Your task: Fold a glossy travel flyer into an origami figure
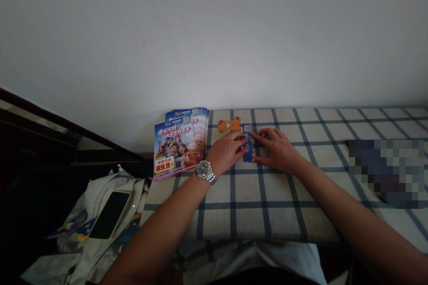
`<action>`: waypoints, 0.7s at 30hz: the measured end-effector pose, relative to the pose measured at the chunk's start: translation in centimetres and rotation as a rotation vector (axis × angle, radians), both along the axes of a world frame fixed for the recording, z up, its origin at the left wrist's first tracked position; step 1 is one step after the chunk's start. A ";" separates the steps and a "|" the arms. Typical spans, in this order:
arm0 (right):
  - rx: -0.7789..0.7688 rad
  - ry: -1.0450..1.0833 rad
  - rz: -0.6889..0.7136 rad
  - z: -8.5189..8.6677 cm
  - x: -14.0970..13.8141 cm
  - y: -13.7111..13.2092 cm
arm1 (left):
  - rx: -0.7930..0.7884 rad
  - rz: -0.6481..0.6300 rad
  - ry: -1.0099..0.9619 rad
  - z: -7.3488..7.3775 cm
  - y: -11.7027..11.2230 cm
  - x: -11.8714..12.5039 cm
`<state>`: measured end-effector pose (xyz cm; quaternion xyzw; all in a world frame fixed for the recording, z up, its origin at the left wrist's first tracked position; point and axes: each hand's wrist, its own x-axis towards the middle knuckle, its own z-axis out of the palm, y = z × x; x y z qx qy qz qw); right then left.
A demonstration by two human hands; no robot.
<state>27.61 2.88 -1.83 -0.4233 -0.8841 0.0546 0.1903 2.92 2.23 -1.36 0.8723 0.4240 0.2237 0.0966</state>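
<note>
A narrow blue folded flyer (248,153) with a QR code at its top end lies on the checked tablecloth between my hands. My left hand (229,149), with a metal watch (204,171) on the wrist, rests its fingers over the flyer's left edge. From the other side my right hand (279,150) holds the right edge with its thumb and fingertips. Left of my hands lies a stack of printed flyers (177,142) with pictures and large lettering. An orange bear-shaped cutout (229,124) lies just beyond my left hand.
The table is covered by a checked tablecloth (277,209) and meets a plain wall (234,44). A pixelated dark patch (384,173) hides something at the right. Below the table's left edge, a phone (110,214) lies on white bags (83,254).
</note>
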 end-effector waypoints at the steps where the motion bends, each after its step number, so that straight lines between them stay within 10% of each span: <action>1: 0.003 0.005 0.000 -0.2 0.0 0.0 | 0.001 0.000 -0.001 0.0 0.0 0.0; 21: 0.008 0.227 -0.072 -0.3 -0.6 1.0 | 0.019 -0.012 0.033 0.1 -0.1 0.0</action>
